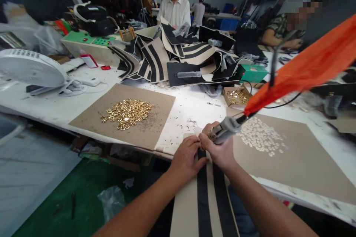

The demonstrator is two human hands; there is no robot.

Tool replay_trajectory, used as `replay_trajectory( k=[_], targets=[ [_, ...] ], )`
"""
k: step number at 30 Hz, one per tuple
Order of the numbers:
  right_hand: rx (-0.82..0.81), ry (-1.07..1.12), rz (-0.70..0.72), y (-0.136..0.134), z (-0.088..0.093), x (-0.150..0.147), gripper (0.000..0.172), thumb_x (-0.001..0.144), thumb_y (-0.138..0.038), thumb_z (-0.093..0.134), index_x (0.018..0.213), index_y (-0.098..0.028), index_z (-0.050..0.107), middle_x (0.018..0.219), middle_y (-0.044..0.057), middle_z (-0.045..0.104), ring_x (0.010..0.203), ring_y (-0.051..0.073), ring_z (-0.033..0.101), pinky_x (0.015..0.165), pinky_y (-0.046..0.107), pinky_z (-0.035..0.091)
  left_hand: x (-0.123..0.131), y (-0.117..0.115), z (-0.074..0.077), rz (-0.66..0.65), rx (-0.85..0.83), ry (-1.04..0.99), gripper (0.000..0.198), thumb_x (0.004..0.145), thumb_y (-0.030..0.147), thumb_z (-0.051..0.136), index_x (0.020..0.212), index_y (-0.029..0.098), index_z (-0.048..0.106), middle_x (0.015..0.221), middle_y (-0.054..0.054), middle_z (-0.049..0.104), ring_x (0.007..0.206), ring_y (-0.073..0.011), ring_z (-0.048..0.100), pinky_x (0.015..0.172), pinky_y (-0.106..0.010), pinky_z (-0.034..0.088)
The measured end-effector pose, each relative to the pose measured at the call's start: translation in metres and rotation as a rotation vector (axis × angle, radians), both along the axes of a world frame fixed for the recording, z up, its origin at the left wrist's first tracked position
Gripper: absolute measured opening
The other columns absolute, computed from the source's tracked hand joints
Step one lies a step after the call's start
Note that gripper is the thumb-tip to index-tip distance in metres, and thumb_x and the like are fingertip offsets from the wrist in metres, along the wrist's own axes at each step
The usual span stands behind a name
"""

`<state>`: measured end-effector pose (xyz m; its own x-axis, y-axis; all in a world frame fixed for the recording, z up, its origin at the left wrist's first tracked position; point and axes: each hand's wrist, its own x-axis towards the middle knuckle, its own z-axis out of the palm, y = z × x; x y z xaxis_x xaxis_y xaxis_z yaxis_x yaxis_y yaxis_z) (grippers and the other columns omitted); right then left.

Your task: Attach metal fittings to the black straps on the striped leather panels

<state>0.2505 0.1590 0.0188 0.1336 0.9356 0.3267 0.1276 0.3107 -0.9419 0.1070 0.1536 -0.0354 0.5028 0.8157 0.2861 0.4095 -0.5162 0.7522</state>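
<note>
My right hand point(219, 152) is wrapped round a grey electric screwdriver point(226, 130), whose tail end points up to the right, toward a bright orange cloth sleeve point(303, 61). A beige panel with two black stripes point(191, 207) stretches from the table edge down toward me. My left hand point(187, 157) is closed on the far end of this panel, thumb across a black stripe. Both hands' fingertips meet there, and they hide the tool's tip and whatever is between them.
Gold metal rings point(129, 113) lie heaped on a brown board point(91, 118) at left. Small pale washers point(260, 135) cover another board point(300, 163) at right. Striped panels point(155, 61) are piled behind, near a small box of gold pieces point(236, 96). A white fan point(30, 68) stands far left; co-workers sit beyond.
</note>
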Motion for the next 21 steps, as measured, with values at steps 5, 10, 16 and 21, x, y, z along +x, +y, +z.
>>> replay_trajectory(
  k=[5,10,16,21],
  targets=[
    [-0.052,-0.014,-0.018,-0.009,0.031,0.007,0.037,0.082,-0.048,0.076,0.069,-0.019,0.056,0.059,-0.002,0.056,0.054,0.014,0.052,0.052,0.027,0.043,0.000,-0.003,0.004,0.043,0.041,0.026,0.043,0.077,0.024,0.081,0.118,0.021,0.067,0.130,-0.011,0.065,0.128,-0.0300,0.055,0.113,-0.052,0.045],
    [-0.136,-0.058,-0.328,-0.057,0.052,0.036,0.041,0.080,-0.057,0.076,0.079,-0.018,0.065,0.061,0.002,0.063,0.058,0.020,0.061,0.056,0.031,0.050,-0.003,-0.006,0.005,0.038,0.095,0.075,0.040,0.081,0.027,0.078,0.119,0.018,0.068,0.133,-0.012,0.065,0.131,-0.0291,0.055,0.115,-0.052,0.045],
    [-0.551,-0.199,-0.543,-0.137,-0.002,0.116,0.065,0.078,-0.067,0.069,0.117,-0.015,0.066,0.075,0.006,0.071,0.075,0.029,0.068,0.066,0.037,0.053,-0.032,-0.019,0.015,0.015,0.234,0.101,0.040,0.091,0.015,0.060,0.130,0.017,0.062,0.135,-0.014,0.064,0.133,-0.0274,0.055,0.116,-0.053,0.045],
    [-0.743,-0.404,-0.786,-0.182,-0.038,0.175,0.063,0.073,-0.069,0.063,0.106,-0.015,0.069,0.084,0.012,0.073,0.083,0.038,0.069,0.073,0.046,0.054,-0.082,-0.056,0.011,-0.109,0.329,0.235,0.055,0.090,-0.001,0.042,0.138,0.021,0.057,0.142,-0.011,0.062,0.139,-0.0235,0.050,0.118,-0.047,0.045]
  ],
)
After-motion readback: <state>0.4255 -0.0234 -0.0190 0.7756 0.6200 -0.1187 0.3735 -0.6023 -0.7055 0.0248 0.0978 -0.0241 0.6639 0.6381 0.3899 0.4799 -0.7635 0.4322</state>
